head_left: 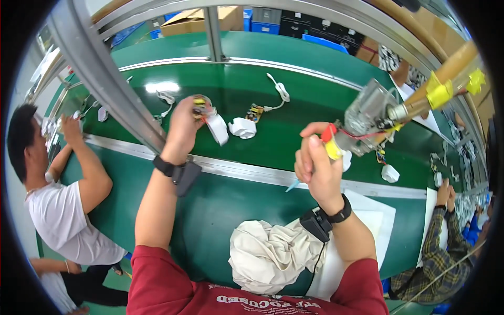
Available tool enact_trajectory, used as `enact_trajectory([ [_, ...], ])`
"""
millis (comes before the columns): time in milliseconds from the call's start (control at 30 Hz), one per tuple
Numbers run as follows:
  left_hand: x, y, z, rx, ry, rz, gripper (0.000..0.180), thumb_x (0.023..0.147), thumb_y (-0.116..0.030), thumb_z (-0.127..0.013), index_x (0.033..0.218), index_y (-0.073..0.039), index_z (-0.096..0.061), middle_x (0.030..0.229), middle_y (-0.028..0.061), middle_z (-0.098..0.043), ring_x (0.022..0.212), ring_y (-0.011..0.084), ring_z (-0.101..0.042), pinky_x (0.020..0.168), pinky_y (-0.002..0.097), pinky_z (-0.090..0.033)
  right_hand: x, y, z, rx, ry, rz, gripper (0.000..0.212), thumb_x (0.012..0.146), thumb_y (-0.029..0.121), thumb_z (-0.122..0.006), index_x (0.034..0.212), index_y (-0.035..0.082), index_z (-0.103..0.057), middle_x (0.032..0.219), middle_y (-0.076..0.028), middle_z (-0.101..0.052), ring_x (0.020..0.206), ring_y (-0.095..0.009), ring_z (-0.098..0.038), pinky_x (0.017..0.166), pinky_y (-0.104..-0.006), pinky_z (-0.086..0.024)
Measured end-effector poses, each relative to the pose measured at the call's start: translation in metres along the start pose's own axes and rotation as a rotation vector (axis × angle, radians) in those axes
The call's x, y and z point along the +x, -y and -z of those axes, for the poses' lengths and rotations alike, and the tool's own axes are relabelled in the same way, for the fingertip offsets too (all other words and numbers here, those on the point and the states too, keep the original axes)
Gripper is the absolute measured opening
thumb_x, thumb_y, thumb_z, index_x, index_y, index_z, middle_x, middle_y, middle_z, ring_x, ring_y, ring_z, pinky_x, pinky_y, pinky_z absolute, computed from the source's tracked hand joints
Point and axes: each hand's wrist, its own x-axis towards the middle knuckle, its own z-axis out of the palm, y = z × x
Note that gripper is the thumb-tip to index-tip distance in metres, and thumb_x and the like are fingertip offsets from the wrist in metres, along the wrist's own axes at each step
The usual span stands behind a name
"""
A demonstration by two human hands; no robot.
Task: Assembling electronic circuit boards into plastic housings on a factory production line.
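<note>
My left hand (182, 121) is closed around a small circuit board (200, 106) with a yellow part and red wire. A white plastic shell (217, 129) hangs beside its fingers, seemingly joined to the board. My right hand (318, 165) is closed, and a slim blue-tipped tool (293, 185) pokes out below its fingers. Its index finger and thumb are beside a red and yellow piece (331, 142) at the end of a hanging metal device (370, 113); whether they touch it I cannot tell. Between the hands lie a white housing (242, 127) and a circuit board (255, 113) with a white cable (282, 93).
Metal posts (105, 79) and a rail (247, 170) frame the green bench. Cream cloth (270, 254) and white sheets (375, 215) lie near me. More white housings (390, 174) and cables sit along the green surface. Co-workers (68, 194) work at both sides.
</note>
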Motion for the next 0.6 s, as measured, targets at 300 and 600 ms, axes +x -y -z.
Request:
enact_trajectory([
  [300, -0.039, -0.038, -0.004, -0.61, 0.0, 0.197, 0.034, 0.1, -0.023, -0.036, 0.121, 0.003, -0.046, 0.115, 0.0158, -0.06, 0.088, 0.0216, -0.062, 0.078, 0.0304, -0.053, 0.004, -0.003, -0.002, 0.022, 0.001, -0.031, 0.019, 0.098, 0.02, -0.046, 0.106, 0.004, -0.044, 0.055, 0.001, -0.036, 0.039, -0.005, -0.032, 0.036, -0.0229, -0.026],
  [600, -0.13, -0.004, 0.025, -0.395, -0.025, 0.614, 0.03, 0.097, -0.019, -0.047, 0.119, 0.001, -0.047, 0.108, 0.0153, -0.062, 0.074, 0.0171, -0.063, 0.059, 0.0212, -0.054, 0.004, 0.002, -0.013, -0.003, 0.015, -0.026, 0.018, 0.098, 0.019, -0.045, 0.106, 0.003, -0.044, 0.054, 0.002, -0.037, 0.038, -0.005, -0.032, 0.035, -0.0229, -0.027],
])
